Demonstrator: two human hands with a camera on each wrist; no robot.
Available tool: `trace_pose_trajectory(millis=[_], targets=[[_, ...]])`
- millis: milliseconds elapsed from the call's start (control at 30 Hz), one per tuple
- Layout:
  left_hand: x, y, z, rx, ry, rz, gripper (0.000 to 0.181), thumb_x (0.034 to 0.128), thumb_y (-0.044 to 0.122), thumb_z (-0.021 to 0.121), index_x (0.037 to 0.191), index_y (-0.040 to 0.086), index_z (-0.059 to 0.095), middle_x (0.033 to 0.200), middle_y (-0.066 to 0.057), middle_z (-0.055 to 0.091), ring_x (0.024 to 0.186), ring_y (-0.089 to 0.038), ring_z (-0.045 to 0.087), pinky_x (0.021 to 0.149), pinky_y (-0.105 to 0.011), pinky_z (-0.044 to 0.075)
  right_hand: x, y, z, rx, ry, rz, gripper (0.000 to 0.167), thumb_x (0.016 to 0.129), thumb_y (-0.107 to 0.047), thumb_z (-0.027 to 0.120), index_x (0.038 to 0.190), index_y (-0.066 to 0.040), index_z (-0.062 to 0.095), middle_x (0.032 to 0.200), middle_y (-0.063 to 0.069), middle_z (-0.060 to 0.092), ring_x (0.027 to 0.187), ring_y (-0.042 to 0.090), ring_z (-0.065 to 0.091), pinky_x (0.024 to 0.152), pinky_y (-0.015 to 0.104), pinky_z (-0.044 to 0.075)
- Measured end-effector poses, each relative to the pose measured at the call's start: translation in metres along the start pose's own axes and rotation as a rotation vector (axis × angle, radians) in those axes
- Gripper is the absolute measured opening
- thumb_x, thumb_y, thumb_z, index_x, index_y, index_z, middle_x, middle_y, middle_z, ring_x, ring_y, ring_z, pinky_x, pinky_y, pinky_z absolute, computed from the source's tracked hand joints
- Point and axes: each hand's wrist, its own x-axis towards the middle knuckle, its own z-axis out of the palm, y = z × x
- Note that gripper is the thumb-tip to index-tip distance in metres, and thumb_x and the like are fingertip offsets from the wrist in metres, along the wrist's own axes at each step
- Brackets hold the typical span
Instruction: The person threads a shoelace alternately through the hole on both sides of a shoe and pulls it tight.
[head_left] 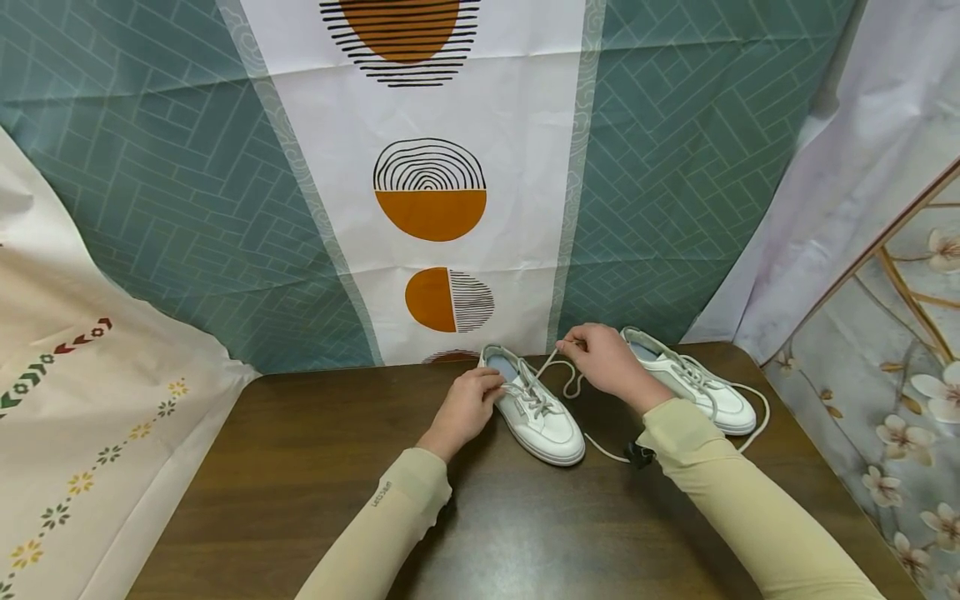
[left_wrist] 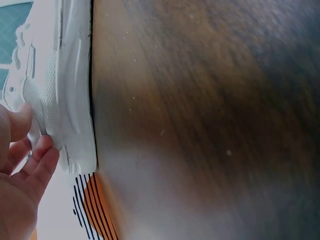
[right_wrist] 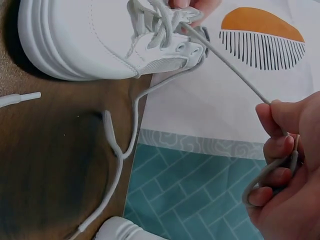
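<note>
A white lace-up sneaker [head_left: 543, 417] stands on the brown table with its toe toward me. My left hand [head_left: 467, 404] holds the sneaker's upper beside its opening. In the left wrist view, the thumb and fingers [left_wrist: 42, 167] curl at the upper's edge; what the fingertips grip inside is partly hidden. My right hand [head_left: 603, 357] pinches a shoelace [right_wrist: 235, 72] between thumb and forefinger. That lace runs taut from the sneaker's eyelets, and its slack loops through the other curled fingers. Another lace end [right_wrist: 135, 122] hangs loose from the same sneaker.
A second white sneaker [head_left: 693, 383] stands to the right, its loose laces trailing on the table [head_left: 315, 483]. A lace end [head_left: 606, 450] lies near my right wrist. A patterned cloth [head_left: 465, 108] hangs right behind the table's far edge.
</note>
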Motion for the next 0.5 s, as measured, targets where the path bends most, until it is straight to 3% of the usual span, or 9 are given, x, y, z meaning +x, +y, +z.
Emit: trace_pose_trajectory(millis=[500], targets=[[-0.0002,-0.0032,0.0011,0.000,0.001,-0.001,0.021,0.0903,0.020,0.062,0.109,0.015,0.070,0.120,-0.002,0.061,0.114,-0.020,0.057,0.094,-0.032,0.049,-0.0016,-0.0025,0.0013,0.031,0.007,-0.003,0.023,0.095,-0.034,0.054,0.083,-0.020,0.067,0.065,0.002,0.051,0.050,0.016,0.041,0.049,0.030,0.036]])
